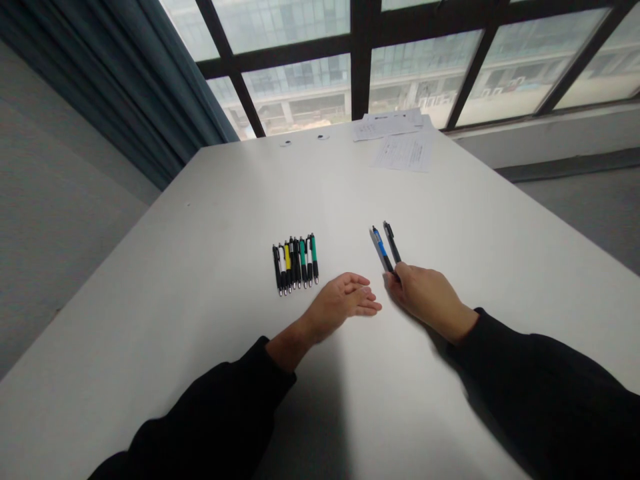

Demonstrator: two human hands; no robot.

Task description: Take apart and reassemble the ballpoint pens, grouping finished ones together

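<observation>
Several pens (295, 263) in black, white, yellow and green lie side by side in a row on the white table (225, 207). To the right of them, my left hand (347, 297) is open, its fingers apart and pointing right, with nothing held. My right hand (425, 293) has its thumb and fingers closed on the lower end of a black pen (393, 243). A blue pen (381, 247) lies just left of that one, its lower end by my right fingertips; whether they grip it too I cannot tell.
Printed papers (403, 148) lie at the table's far edge, below the window. Two small dark-and-white marks (323, 137) show on the far left part of the tabletop. A blue curtain (125, 80) hangs at the back left.
</observation>
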